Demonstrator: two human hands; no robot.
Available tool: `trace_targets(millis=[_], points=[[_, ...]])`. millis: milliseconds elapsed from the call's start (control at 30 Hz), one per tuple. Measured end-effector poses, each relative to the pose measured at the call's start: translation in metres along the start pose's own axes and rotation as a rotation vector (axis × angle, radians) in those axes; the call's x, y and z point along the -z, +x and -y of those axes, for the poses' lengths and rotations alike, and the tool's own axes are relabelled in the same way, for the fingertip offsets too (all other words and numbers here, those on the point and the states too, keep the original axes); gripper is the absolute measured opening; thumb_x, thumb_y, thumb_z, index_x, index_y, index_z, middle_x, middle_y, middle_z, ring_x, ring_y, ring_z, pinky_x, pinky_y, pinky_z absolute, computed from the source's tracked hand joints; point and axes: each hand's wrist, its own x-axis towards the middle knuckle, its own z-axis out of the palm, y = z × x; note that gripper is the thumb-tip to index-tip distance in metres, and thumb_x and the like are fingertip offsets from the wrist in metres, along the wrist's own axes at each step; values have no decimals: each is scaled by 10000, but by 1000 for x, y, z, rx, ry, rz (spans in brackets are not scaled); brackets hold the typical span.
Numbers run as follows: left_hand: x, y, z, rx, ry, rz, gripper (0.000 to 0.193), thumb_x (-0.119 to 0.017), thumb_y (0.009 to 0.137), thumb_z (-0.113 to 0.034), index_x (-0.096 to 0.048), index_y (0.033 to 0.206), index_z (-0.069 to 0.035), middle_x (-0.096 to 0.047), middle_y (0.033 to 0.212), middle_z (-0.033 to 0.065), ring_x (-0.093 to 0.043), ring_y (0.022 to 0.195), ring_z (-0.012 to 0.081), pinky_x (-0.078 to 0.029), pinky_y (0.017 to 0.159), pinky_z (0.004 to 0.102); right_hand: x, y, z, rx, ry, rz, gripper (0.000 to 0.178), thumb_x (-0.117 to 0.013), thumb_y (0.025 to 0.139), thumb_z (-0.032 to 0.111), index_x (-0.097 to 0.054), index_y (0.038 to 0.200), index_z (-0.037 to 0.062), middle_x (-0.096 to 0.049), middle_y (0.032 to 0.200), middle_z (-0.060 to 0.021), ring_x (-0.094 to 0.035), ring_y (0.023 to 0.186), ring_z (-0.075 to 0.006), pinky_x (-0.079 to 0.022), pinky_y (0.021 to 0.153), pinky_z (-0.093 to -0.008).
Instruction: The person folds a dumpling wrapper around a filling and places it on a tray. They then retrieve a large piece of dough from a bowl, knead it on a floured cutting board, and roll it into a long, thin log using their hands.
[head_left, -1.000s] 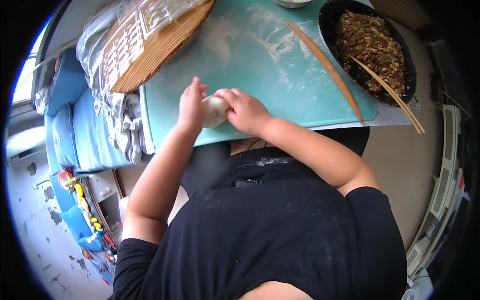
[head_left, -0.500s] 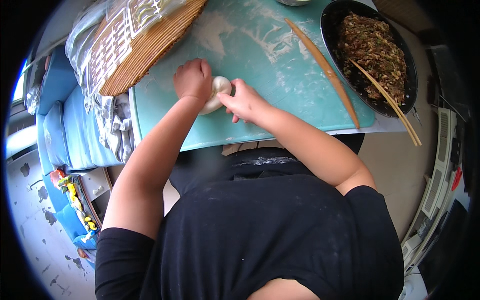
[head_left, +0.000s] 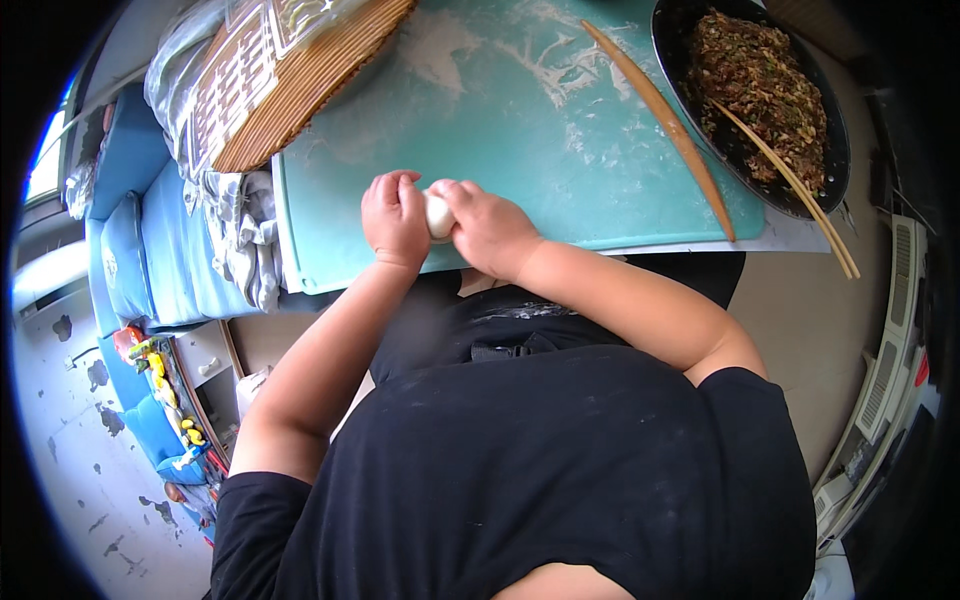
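Note:
A smooth white lump of dough [head_left: 438, 216] is squeezed between my two hands near the front edge of the green mat [head_left: 600, 160]. My left hand [head_left: 393, 218] cups its left side with the fingers curled. From the other side my right hand [head_left: 490, 228] wraps round it, thumb and fingers pressed in. Only the middle of the dough shows; the rest is hidden by my hands. To the right lies a tapered wooden rolling pin [head_left: 665, 130], apart from both hands.
A black pan [head_left: 672, 75] of minced filling [head_left: 765, 100] stands at the right, with wooden chopsticks [head_left: 795, 195] projecting over its rim. Loose flour [head_left: 565, 75] is smeared over the far mat. At upper left, a round slatted tray [head_left: 320, 95] carries plastic trays, above a crumpled cloth [head_left: 240, 225].
Both hands have come nearer to me and closed more tightly round the dough. It looked folded before; now a rounded bulge shows between them. The view has shifted slightly.

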Motion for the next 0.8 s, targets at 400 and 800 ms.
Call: trace_targets(millis=[400, 800], points=[[-40, 99, -21, 5, 424, 118, 348, -425, 888, -337, -634, 778, -82, -641, 792, 148, -590, 775, 361, -454, 713, 463, 34, 39, 0, -524, 318, 56, 476, -590, 826, 251, -408, 1171, -22, -617, 824, -143, -623, 683, -263, -483, 606, -371], [12, 0, -18, 74, -69, 22, 210, -523, 842, -222, -638, 835, -46, -617, 770, 118, -580, 740, 315, -454, 694, 406, 4, 0, 17, 143, -66, 86, 405, -554, 811, 136, -423, 1182, 38, -591, 961, -197, -601, 812, -376, -495, 692, -453]])
